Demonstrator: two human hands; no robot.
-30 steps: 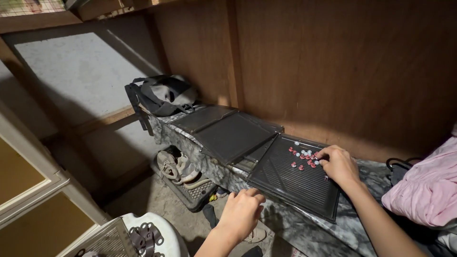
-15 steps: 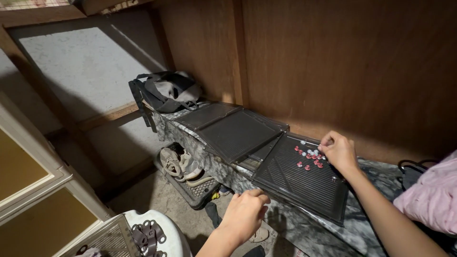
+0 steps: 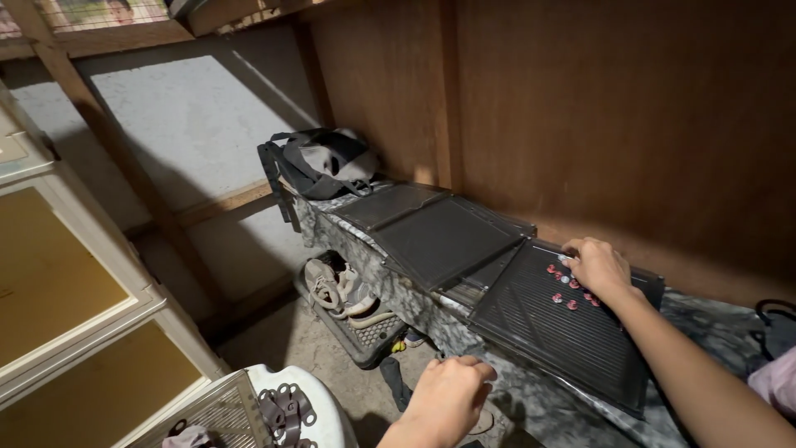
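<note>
The right hand [image 3: 599,267], at right of centre in the frame, rests palm down on the far end of a black ribbed mat [image 3: 564,332]. Its fingers are loosely spread over a scatter of small red and pale pieces [image 3: 569,292]; some pieces lie just beside the fingers, and whether any is pinched cannot be told. The left hand [image 3: 448,398], at lower centre of the frame, is curled into a loose fist at the near edge of the counter [image 3: 398,286]; nothing is visible in its grip.

The counter is covered in grey marbled sheeting and runs from upper centre to lower right along a brown wooden wall [image 3: 622,124]. Two further dark mats [image 3: 435,236] lie on it, overlapping, beyond the ribbed one. A black and grey backpack [image 3: 327,162] sits at the counter's far end. Below the counter, a pair of worn shoes [image 3: 340,286] rests on a dark crate [image 3: 369,336]. A white basket [image 3: 274,411] shows at the lower left, beside a cream cabinet [image 3: 75,307].
</note>
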